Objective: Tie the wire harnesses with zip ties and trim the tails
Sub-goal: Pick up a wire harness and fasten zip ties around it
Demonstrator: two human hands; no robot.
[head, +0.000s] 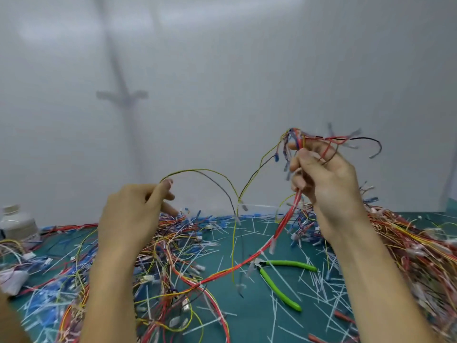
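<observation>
Our right hand (324, 179) grips the wire harness (284, 219), fingers curled round its red bundle, raised above the tabletop (247, 318). Our left hand (128, 214) pinches a yellow wire (197, 170) that loops over to the harness. Green cutters (291, 263) lie on the tabletop between our forearms, among trimmed zip-tie tails (284, 280) and loose wire piles (408, 248).

Both forearms are bare along their whole visible length, up from the near edge. The left hand (128, 214) and right hand (326, 179) are bare too, with short, plain nails.
</observation>
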